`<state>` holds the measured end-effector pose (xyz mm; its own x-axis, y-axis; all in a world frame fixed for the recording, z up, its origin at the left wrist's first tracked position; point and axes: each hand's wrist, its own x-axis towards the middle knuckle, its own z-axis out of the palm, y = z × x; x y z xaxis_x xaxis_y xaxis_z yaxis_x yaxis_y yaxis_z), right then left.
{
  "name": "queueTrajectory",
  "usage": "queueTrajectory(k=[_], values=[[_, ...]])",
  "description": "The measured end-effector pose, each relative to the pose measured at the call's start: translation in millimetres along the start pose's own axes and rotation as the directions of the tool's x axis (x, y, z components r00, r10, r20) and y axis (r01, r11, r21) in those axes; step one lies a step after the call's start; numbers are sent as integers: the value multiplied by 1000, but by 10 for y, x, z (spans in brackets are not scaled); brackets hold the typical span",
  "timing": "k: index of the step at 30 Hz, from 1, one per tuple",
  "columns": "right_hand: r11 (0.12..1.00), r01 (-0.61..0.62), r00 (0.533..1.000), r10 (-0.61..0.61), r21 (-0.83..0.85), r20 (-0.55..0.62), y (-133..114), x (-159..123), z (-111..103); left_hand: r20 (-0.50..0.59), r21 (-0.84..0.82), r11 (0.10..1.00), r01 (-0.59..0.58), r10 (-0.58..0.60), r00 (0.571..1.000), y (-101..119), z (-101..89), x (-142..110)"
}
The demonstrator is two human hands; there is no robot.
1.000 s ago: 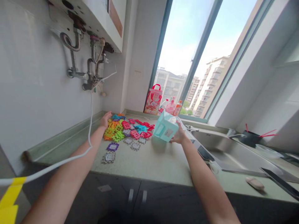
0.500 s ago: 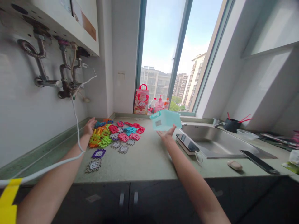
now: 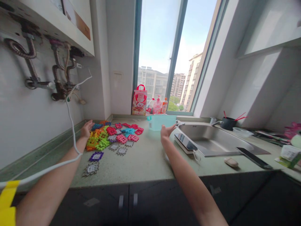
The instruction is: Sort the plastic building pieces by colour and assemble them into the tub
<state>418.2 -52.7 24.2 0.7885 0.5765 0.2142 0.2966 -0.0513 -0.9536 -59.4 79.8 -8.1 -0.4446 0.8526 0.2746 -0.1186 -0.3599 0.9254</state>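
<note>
Many colourful interlocking plastic building pieces (image 3: 110, 130) lie heaped on the left of the counter. My left hand (image 3: 87, 129) rests at the pile's left edge, fingers stretched and nothing visibly held. A translucent teal plastic box (image 3: 156, 121) stands upright near the window sill. In front of its right side is my right hand (image 3: 167, 130), open with thumb and fingers apart; whether it touches the box I cannot tell. Closer to me, a purple piece (image 3: 96, 156) and a grey piece (image 3: 91, 169) lie flat, apart from the heap.
A phone (image 3: 185, 142) lies on a white block beside the steel sink (image 3: 211, 138). Soap (image 3: 231, 162) and a dark flat bar (image 3: 254, 158) sit at the front right. Bottles (image 3: 157, 106) and a red-handled bag (image 3: 139, 102) stand by the window. A white cable (image 3: 74, 131) crosses my left forearm.
The teal box has gone from tilted in my right hand to upright on the counter. My right hand's fingers have opened off it. The view has shifted slightly; my left hand stays by the pile.
</note>
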Motion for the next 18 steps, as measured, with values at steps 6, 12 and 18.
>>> queueTrajectory(k=[6, 12, 18], values=[[912, 354, 934, -355, -209, 33, 24, -82, -12, -2, 46, 999, -16, 16, 1000, 40, 18, -51], [797, 479, 874, -471, -368, 120, 90, -17, -106, 19, 54, 998, -30, 29, 999, 49, 11, -103], [800, 352, 931, -351, -486, 97, 131, 117, -257, 57, 98, 993, -68, 62, 996, 82, 17, -126]])
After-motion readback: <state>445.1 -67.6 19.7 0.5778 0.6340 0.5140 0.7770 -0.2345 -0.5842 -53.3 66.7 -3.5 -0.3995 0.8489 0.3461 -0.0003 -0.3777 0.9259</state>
